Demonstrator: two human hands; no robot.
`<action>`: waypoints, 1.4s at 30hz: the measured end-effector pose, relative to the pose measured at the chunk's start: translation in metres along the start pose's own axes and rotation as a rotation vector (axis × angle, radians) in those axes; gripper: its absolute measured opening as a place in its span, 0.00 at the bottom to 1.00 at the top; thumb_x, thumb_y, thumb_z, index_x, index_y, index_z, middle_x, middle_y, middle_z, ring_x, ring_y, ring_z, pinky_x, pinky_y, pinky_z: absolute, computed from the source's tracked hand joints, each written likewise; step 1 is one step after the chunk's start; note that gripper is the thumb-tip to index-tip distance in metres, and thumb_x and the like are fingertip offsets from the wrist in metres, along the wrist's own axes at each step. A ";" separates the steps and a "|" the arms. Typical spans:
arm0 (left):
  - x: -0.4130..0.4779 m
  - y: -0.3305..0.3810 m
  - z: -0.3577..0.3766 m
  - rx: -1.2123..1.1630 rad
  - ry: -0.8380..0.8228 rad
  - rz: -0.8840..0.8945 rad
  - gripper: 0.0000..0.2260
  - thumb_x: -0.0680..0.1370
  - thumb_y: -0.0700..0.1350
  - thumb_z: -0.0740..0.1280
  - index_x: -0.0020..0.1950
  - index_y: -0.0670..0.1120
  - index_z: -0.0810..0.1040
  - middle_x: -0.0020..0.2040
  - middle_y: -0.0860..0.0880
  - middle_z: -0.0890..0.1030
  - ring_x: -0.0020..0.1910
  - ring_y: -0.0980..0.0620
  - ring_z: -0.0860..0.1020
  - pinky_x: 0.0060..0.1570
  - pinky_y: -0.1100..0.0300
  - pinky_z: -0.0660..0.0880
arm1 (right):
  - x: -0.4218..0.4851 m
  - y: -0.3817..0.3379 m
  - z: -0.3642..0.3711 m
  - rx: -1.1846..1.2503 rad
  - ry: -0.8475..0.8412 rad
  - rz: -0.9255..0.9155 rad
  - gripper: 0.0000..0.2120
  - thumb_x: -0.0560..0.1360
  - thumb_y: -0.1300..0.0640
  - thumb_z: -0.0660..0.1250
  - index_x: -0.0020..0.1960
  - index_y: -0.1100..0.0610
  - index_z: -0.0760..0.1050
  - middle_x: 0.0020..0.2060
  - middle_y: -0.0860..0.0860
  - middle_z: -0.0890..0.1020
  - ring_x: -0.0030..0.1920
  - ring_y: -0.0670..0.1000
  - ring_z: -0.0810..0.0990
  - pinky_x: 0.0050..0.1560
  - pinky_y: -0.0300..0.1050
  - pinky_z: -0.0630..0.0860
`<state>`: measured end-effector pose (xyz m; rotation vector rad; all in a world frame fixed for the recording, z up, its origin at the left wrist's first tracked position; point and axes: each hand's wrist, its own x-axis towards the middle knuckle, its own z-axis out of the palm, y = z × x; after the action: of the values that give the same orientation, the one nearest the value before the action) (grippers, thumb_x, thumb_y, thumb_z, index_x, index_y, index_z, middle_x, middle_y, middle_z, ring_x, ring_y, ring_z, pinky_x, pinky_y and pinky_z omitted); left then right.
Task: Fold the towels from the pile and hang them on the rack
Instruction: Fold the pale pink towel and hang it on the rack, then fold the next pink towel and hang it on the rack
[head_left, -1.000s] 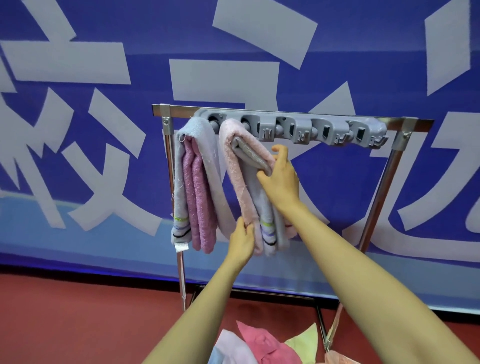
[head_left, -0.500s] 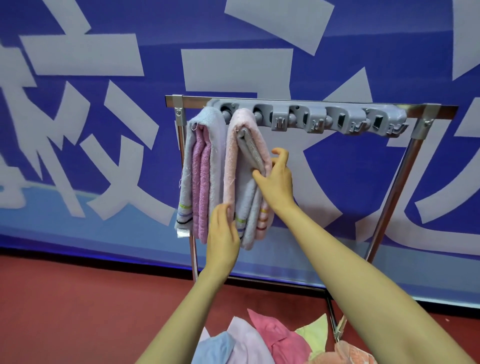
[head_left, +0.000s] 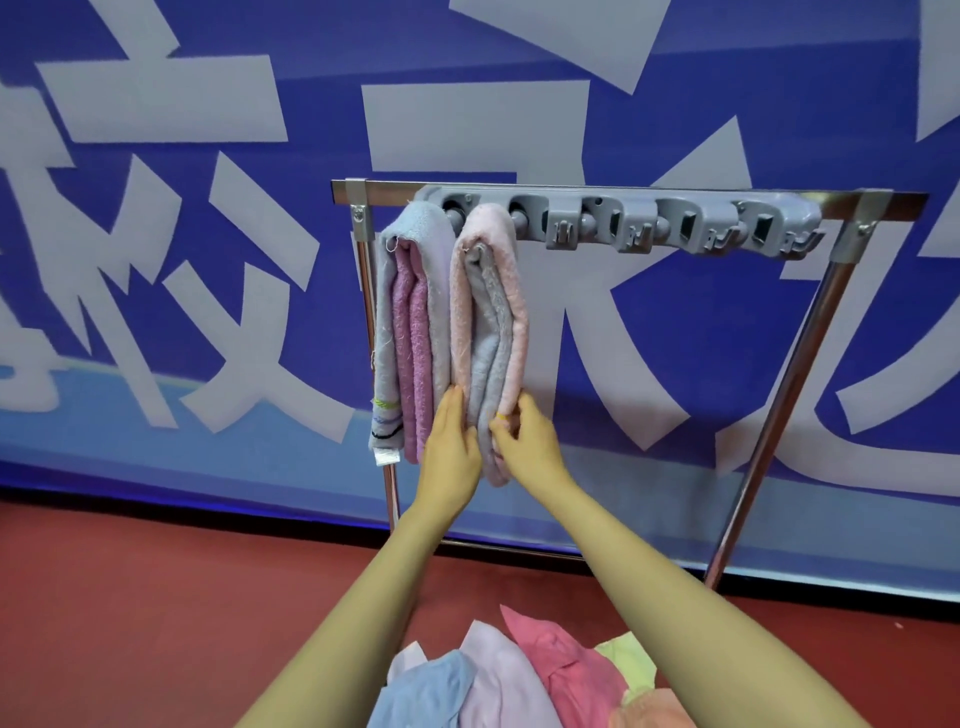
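- Fingers of left hand lie straight against pink towel, steadying it I guess.
- Right hand pinches its lower edge, probably squaring the hang on rack.

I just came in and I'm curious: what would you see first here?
Folded towels hang side by side at the left end of the metal rack: a lilac-and-pink bundle and a peach-and-grey bundle. The left hand lies flat against the peach-and-grey bundle's bottom, and the right hand pinches it. A colourful towel pile sits below.
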<state>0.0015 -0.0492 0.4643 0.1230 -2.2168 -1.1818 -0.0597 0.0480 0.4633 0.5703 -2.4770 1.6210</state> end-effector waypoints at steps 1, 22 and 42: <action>-0.001 -0.003 0.002 -0.006 -0.011 -0.013 0.23 0.77 0.31 0.56 0.72 0.43 0.65 0.70 0.52 0.69 0.67 0.60 0.66 0.70 0.64 0.62 | -0.001 0.008 0.004 -0.051 -0.031 -0.007 0.16 0.78 0.60 0.59 0.66 0.56 0.68 0.57 0.55 0.80 0.55 0.56 0.79 0.49 0.43 0.73; -0.131 -0.063 0.103 0.219 -0.338 -0.128 0.26 0.74 0.31 0.63 0.72 0.36 0.64 0.71 0.37 0.64 0.71 0.41 0.64 0.68 0.56 0.60 | -0.136 0.152 -0.048 -0.429 -0.152 0.122 0.32 0.74 0.64 0.64 0.76 0.58 0.59 0.73 0.57 0.64 0.74 0.56 0.63 0.72 0.53 0.60; -0.257 -0.339 0.245 0.853 -1.170 -0.373 0.27 0.78 0.41 0.61 0.77 0.48 0.58 0.78 0.42 0.50 0.77 0.44 0.49 0.73 0.44 0.55 | -0.214 0.474 0.048 -0.847 -0.848 0.565 0.31 0.77 0.56 0.62 0.77 0.53 0.54 0.76 0.55 0.55 0.77 0.56 0.48 0.73 0.59 0.50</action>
<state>0.0049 0.0167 -0.0226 0.2318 -3.7597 -0.3166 -0.0366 0.2234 -0.0283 0.4893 -3.7991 0.1755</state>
